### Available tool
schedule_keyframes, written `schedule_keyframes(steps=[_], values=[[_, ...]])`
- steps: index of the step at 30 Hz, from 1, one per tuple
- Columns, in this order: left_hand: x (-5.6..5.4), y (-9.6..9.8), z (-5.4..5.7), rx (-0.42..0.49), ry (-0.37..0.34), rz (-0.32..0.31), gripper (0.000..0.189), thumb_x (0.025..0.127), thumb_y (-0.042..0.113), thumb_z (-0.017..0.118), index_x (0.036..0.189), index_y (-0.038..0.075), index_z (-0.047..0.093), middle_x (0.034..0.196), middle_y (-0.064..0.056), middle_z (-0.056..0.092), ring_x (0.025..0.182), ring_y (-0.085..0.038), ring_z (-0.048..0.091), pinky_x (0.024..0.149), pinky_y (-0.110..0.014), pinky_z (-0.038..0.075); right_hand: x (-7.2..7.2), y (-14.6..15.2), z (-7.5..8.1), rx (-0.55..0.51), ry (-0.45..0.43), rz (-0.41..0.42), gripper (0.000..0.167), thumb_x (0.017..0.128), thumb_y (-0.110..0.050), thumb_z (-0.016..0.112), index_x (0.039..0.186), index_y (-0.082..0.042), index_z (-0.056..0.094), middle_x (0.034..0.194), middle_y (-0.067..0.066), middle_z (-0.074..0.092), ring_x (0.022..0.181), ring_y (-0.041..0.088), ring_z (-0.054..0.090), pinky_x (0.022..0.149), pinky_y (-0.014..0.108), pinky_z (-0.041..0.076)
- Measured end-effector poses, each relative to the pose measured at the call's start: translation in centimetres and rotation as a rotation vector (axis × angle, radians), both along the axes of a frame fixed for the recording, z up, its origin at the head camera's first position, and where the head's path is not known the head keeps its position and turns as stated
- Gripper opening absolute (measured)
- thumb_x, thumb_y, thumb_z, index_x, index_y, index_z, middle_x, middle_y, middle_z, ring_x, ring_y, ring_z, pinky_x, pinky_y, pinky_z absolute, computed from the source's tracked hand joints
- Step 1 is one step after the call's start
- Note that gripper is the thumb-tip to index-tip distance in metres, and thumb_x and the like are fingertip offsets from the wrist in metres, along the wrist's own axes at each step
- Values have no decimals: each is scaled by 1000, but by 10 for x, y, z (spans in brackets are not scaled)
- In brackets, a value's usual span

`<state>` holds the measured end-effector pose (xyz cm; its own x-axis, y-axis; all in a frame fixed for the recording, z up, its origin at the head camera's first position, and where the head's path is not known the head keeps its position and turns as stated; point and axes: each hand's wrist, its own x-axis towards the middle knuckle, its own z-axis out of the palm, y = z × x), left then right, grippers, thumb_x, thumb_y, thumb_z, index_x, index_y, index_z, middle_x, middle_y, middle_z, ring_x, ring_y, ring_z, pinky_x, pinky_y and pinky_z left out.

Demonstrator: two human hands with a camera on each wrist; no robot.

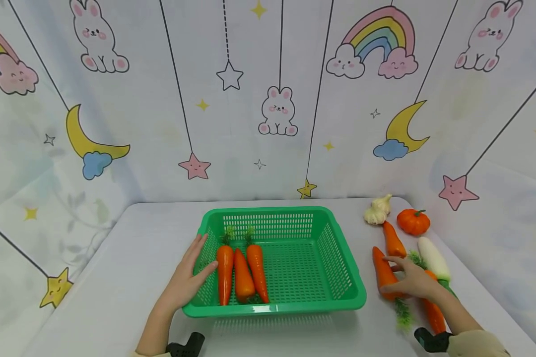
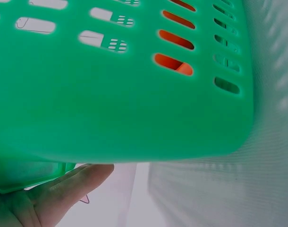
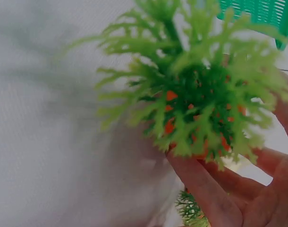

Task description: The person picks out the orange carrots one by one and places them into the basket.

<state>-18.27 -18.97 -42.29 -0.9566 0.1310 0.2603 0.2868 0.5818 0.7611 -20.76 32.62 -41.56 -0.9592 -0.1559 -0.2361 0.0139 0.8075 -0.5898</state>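
A green plastic basket (image 1: 348, 297) stands mid-table with three orange carrots (image 1: 225, 272) in its left part. At the basket's left end rests my left hand (image 1: 185, 277), fingers extended along the rim and thumb over the inside. The left wrist view shows the basket's slotted wall (image 2: 120, 104) close up. To the right of the basket, my right hand (image 1: 411, 280) holds a carrot (image 1: 382, 270) between thumb and fingers. Its leafy green top (image 3: 196, 85) fills much of the right wrist view and hides most of the carrot there.
Around the right hand lie another carrot (image 1: 393, 240), one partly under the forearm (image 1: 434, 315), and a white radish (image 1: 433, 258). Farther back sit a garlic bulb (image 1: 377, 210) and a small orange pumpkin (image 1: 413, 222). A patterned cloth wall (image 1: 241, 129) rises behind the table.
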Motion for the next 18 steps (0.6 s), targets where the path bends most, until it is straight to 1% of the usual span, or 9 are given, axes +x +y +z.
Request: schedule_keyframes(steps=[2,6,14,16,18], values=[[0,0,0,-1,-2,0,68,92,30,55,147,10,20,151,-17,11,134,-42,13,95,-69,19,1,-1,1,-28,14,1,82,73,-31,76,134,5,35,118,32,48,104,42,48,67,34,52],[0,0,2,-5,-4,3,68,92,31,54,147,10,20,151,-17,11,134,-42,13,95,-69,19,0,-3,7,-98,30,-15,82,74,-30,76,136,3,34,123,33,45,104,39,49,64,31,54],[1,1,2,-8,-22,9,68,92,35,53,147,12,20,151,-17,11,134,-42,13,94,-70,19,2,-12,28,-182,40,13,81,79,-27,71,142,0,27,127,34,39,95,32,53,66,34,53],[1,1,2,-8,-23,10,68,92,36,53,147,12,20,151,-17,11,134,-43,13,93,-70,19,2,-15,34,-198,52,20,81,80,-27,71,142,-1,26,129,35,37,96,34,54,67,35,53],[0,1,2,-5,-23,10,68,92,36,53,147,12,20,151,-17,11,134,-42,13,93,-70,19,2,-19,40,-218,65,28,80,80,-26,70,143,-3,26,131,35,36,101,40,52,68,36,53]])
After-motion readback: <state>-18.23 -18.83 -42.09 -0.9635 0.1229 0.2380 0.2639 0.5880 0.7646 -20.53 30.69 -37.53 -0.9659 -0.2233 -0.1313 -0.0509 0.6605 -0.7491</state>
